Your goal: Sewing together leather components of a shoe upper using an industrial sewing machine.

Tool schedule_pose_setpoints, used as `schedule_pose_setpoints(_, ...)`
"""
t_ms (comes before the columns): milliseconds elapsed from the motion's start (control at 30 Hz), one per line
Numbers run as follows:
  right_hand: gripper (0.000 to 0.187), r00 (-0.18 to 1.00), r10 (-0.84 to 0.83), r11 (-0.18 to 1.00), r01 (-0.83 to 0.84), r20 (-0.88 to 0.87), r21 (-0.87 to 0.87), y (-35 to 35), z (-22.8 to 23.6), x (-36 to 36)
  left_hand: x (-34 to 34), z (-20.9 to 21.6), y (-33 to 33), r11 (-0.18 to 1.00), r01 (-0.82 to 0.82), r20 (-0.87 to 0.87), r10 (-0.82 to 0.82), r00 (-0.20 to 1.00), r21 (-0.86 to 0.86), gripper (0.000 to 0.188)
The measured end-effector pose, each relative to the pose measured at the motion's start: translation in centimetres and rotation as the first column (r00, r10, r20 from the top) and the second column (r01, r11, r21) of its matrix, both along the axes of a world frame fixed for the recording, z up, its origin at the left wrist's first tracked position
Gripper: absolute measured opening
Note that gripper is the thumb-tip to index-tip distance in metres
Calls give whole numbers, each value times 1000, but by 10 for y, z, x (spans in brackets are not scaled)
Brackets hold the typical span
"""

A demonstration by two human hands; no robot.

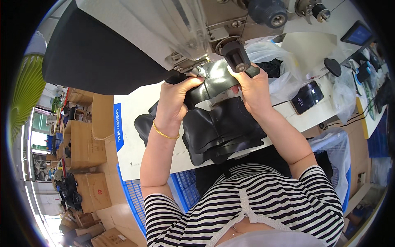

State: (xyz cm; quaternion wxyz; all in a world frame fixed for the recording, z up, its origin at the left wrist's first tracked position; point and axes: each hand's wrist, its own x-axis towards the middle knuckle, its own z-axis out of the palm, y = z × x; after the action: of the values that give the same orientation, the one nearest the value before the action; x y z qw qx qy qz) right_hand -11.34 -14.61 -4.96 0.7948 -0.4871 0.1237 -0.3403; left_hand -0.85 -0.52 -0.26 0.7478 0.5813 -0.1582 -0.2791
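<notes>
Left hand: my left hand [175, 94] grips the near left part of a glossy black piece [216, 84], thumb on top.
Right hand: my right hand [255, 88] pinches the same piece at its right side, thumb on top, a fingertip showing beneath.
Black piece: held between my two hands, under the head of a sewing machine [135, 31]; a seam line crosses it. Whether the needle is in it, I cannot tell.
Stack: more black pieces [224, 127], overlapping, on the desk [164, 164] between my forearms and nearer my body.
Wrist: a gold-coloured bangle [166, 135] on my left.
Right of desk: a dark phone [307, 97], its screen lit; clear plastic bags [284, 84] just beyond my right hand.
Below desk: a blue basket [185, 187] at my left.
Floor, left: brown cardboard boxes [87, 146].
Clothing: my black-and-white striped top [271, 197].
</notes>
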Motion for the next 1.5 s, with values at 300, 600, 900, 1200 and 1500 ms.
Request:
schedule_pose_setpoints(300,14,1000,18,1000,-18,0,10,1,2,-1,4,-2,0,1000,-11,-24,11,1000,-1,13)
schedule_pose_setpoints(600,10,1000,25,1000,-25,1,-3,1,3,1,5,-5,0,1000,-14,-28,14,1000,1,12)
schedule_pose_setpoints(900,15,1000,22,998,-22,-1,-53,-3,5,2,12,-6,1,1000,2,-77,-2,997,-6,12)
schedule_pose_setpoints(1200,16,998,58,994,-61,-39,-89,-5,4,0,15,-14,5,998,8,-176,-18,984,-57,12)
schedule_pose_setpoints(1500,18,998,65,994,-67,-21,-86,-7,1,-1,10,-9,19,940,63,-367,-192,910,-336,25)
